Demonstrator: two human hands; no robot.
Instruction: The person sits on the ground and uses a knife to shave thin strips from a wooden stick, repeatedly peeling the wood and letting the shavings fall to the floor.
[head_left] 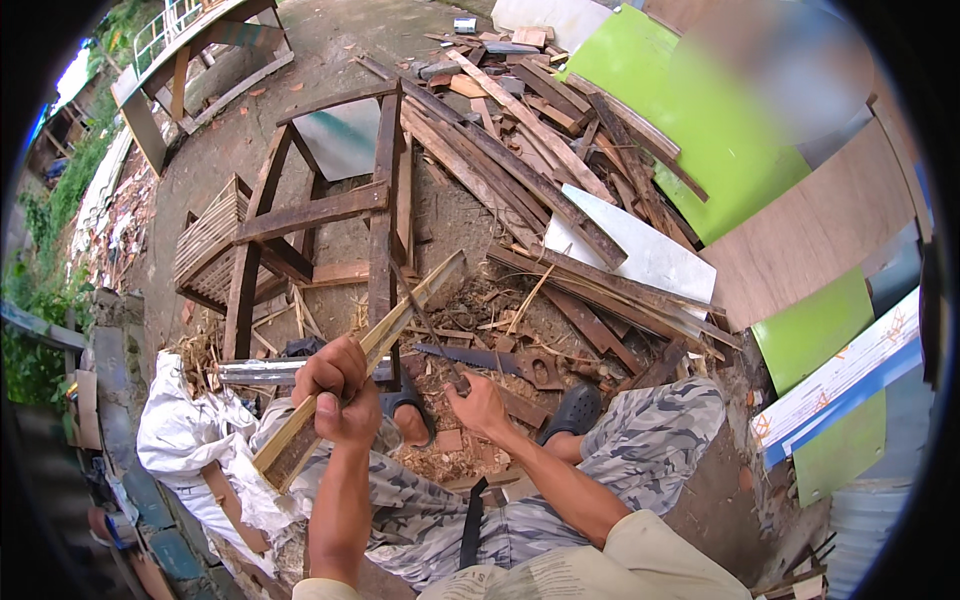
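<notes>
My left hand (pixel 338 388) is closed round a pale wooden strip (pixel 425 287), which slants from near my left thigh up to the right. In my right hand (pixel 480 405), closed too, is the handle of a long, thin, dark blade (pixel 421 318), which looks like a knife seen nearly edge-on. This blade points up and left, its far part close to the strip; whether they touch I cannot tell. Just beyond my right hand a handsaw (pixel 485 358) with a brown handle lies on the ground between my feet.
A dark wooden frame (pixel 310 222) stands ahead at the left, a slatted piece (pixel 208 238) beside it. Scrap planks (pixel 530 160) are piled ahead to the right. Green panels (pixel 690 130) and a brown board (pixel 815 235) lie on the right. White cloth (pixel 185 430) lies left of me.
</notes>
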